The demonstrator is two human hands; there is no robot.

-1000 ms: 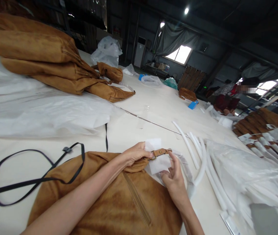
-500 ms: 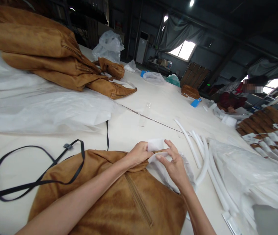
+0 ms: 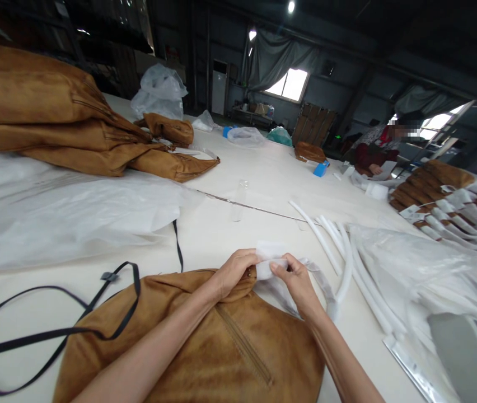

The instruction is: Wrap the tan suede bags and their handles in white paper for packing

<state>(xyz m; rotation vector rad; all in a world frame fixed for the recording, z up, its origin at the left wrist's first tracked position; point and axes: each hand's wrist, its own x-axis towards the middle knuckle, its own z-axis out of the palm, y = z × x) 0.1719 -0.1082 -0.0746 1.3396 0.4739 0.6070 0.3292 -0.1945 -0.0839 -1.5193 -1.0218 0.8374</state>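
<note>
A brown leather-look bag [image 3: 205, 358] lies on the table before me, its slanted zipper [image 3: 242, 344] facing up. At the bag's top edge, my left hand [image 3: 236, 274] is closed on the gathered brown material, its fingertips against a thin white wrapping sheet [image 3: 265, 270]. My right hand [image 3: 301, 285] pinches the other side of this sheet between thumb and fingers. The sheet lies around the top of the bag, partly hidden by both hands. Behind my right hand curves a strap in whitish wrapping [image 3: 322, 280].
A black strap [image 3: 131, 302] loops on the left. White foam tubes [image 3: 345, 268] and clear plastic [image 3: 415, 268] lie to the right. More brown bags [image 3: 45, 123] rest on plastic sheeting [image 3: 74, 218]; others [image 3: 431, 190] are stacked far right, near a co-worker [image 3: 375, 151].
My right fingers, spread before, have closed on the white sheet. Its loose flap now lies folded across the bag's top. The camera view has shifted slightly.
</note>
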